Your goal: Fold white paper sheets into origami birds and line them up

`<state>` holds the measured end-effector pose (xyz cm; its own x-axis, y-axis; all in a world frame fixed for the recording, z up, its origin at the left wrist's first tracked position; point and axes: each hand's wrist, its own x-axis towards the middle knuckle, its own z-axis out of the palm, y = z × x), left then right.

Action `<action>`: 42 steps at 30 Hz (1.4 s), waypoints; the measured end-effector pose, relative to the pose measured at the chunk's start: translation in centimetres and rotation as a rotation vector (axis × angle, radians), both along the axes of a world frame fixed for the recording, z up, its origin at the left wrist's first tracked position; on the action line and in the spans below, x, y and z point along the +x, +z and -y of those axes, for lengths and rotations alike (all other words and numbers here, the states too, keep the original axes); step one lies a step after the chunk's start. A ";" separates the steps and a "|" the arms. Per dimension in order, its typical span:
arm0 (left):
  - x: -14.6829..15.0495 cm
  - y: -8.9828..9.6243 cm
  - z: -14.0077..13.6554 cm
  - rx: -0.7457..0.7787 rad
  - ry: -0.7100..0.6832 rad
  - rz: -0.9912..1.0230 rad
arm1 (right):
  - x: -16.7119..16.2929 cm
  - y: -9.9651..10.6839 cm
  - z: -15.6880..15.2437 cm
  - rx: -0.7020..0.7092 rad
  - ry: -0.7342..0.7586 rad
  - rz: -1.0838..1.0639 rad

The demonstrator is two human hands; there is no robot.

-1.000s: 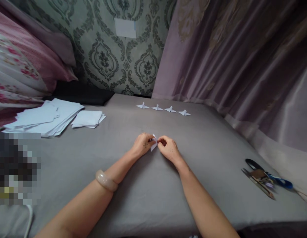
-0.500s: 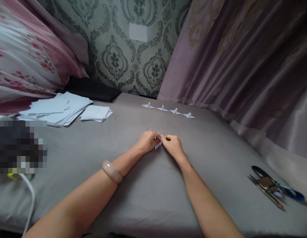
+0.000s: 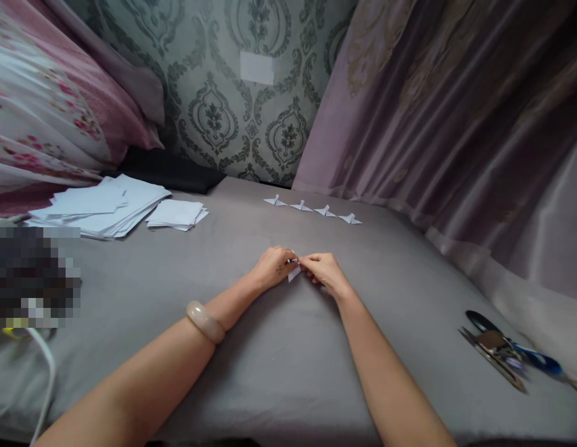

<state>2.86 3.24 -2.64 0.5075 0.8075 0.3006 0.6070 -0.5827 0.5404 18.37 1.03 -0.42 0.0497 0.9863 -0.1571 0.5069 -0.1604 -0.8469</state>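
Observation:
A small folded piece of white paper (image 3: 293,273) is pinched between my two hands, just above the grey cloth surface (image 3: 251,347). My left hand (image 3: 275,266) is closed on its left side, thumb and fingers together. From the right, my right hand (image 3: 324,270) grips the paper's edge with thumb and forefinger. Much of the paper is hidden behind the fingers. Beyond my hands, several small folded white paper figures (image 3: 324,211) with pointed sides stand in a slanting row.
On the left lie a pile of larger white sheets (image 3: 97,208) and a stack of small paper pieces (image 3: 177,214). Scissors (image 3: 535,359) and a pointed tool (image 3: 496,363) rest at the right. A white cable (image 3: 49,379) runs down the left edge. Curtains (image 3: 400,136) hang at the right.
My right hand has turned a little, its fingers now stretched more toward the paper. My left hand keeps its hold. The whole view has shifted slightly.

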 end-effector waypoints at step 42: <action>0.3 0.7 0.2 0.033 -0.005 -0.100 | 3.2 0.0 -2.0 -0.281 0.215 -0.225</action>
<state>3.18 3.02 -1.91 0.5400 0.7957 0.2741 0.6544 -0.6018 0.4577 21.55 3.07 -0.39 -0.2193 0.8877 -0.4049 0.3611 -0.3117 -0.8789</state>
